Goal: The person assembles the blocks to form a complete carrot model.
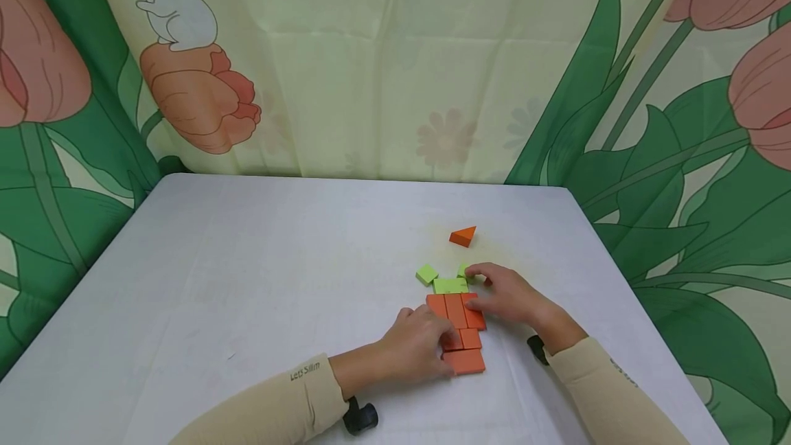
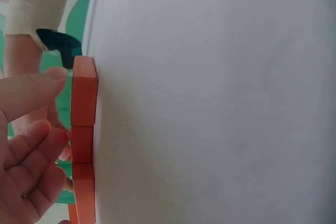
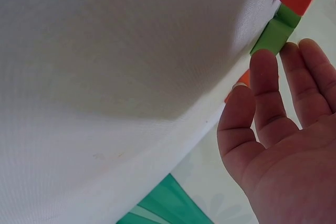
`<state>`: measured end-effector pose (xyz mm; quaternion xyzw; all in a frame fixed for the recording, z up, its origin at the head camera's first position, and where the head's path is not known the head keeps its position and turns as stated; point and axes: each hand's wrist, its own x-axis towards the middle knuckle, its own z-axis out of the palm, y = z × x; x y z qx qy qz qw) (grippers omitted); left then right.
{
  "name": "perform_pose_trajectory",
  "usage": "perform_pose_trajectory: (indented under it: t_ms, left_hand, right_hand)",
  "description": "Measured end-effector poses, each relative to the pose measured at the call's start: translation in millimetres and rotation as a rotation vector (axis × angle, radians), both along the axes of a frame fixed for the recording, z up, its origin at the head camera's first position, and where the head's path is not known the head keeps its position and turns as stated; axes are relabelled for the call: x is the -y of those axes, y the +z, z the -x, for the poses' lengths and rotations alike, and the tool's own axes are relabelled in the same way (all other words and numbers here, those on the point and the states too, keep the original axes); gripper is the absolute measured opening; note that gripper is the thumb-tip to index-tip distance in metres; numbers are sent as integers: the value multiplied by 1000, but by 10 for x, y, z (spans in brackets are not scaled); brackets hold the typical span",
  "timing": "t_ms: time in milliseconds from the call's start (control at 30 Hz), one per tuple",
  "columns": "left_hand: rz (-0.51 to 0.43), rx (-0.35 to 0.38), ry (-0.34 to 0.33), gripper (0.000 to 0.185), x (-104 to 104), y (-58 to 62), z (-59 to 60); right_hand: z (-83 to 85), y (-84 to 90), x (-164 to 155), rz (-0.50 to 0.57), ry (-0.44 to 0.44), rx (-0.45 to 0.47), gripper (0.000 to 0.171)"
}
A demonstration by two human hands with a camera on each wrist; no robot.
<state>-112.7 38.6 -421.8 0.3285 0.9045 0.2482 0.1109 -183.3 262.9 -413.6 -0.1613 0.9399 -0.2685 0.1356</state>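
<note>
Flat orange blocks (image 1: pixel 460 328) sit packed edge to edge in a tapering cluster, topped by a green block (image 1: pixel 450 286). Left hand (image 1: pixel 420 345) and right hand (image 1: pixel 503 294) rest on them, fingers straight, gripping nothing.

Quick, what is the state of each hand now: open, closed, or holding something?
Left hand: open, its fingers rest against the orange blocks, gripping nothing.
Right hand: open, straight fingers touch a small green block, holding nothing.

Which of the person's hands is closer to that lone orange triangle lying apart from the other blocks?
The right hand. It rests at the top of the block pattern, just short of the orange triangle. The left hand lies farther back, on the lower orange blocks.
</note>
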Motion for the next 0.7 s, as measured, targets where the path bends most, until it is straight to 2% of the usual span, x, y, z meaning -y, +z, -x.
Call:
perform_pose_trajectory:
  t_ms: [300, 467, 700]
  left_hand:
    - [63, -8, -5, 49, 18, 20, 23]
    - [72, -34, -15, 49, 19, 11, 28]
    - [70, -32, -15, 50, 8, 4, 39]
  right_hand:
    - [-4, 7, 7, 4, -8, 7, 53]
    - [-5, 6, 2, 9, -2, 2, 53]
    - [-4, 0, -7, 8, 6, -5, 53]
